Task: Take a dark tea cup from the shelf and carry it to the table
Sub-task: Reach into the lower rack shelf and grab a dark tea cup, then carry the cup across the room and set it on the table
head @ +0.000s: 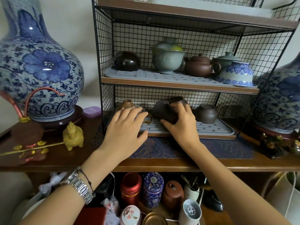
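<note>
A black wire shelf stands on a wooden sideboard. On its lowest level lies a grey ribbed mat with several upturned dark cups. My right hand is closed around a dark brown tea cup near the mat's middle, thumb in front and fingers over the top. My left hand rests with spread fingers on a glass pitcher with an amber handle at the mat's left end. Another dark cup sits upside down to the right.
The middle level holds a black bowl, a celadon lidded cup, a brown teapot and a blue-white bowl. Big blue-white vases flank the shelf. A yellow figurine stands left. Tea tins are below.
</note>
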`<state>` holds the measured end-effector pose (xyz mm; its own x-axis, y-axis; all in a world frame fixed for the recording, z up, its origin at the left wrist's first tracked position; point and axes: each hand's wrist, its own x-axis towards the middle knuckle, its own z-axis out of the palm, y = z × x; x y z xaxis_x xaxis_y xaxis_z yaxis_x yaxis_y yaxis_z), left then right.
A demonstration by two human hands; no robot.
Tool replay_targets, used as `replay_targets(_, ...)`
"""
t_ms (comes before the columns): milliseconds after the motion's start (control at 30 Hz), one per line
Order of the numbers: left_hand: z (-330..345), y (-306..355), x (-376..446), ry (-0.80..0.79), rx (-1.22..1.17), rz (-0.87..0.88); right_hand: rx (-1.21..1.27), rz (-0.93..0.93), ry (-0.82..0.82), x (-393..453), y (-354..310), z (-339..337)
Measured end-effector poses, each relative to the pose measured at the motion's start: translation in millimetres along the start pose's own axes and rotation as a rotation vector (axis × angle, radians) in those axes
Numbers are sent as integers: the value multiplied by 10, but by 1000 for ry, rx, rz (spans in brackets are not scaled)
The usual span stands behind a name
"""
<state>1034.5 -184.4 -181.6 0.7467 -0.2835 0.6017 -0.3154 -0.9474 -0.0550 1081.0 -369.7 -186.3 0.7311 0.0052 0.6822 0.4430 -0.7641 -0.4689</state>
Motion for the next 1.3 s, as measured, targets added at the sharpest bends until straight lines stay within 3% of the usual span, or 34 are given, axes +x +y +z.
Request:
replay_targets(200,9,-4,15,-15,-43,-7,78,12,111,-28,-12,-68)
replay_targets(400,-64,33,76,-11,-199,-92,232,67,124,-231,12,-273)
replay_targets(533,-253,237,126,-16,-512,-154,373,94,95,-371,9,-471)
replay_targets(700,-411,545,197,-199,-987,-265,534,45,35,-530,-45,-726)
replay_targets(800,-469,660,226,-296,-1120,-281,584,43,19,-617,-4,-845)
replay_targets(1067,-481,961,177,-258,-1114,-331,573,37,-98,-782,49,-994)
replay_targets(1300,-555,1270,54,-170,-1006,-371,561,110,21,-946,-52,-1016)
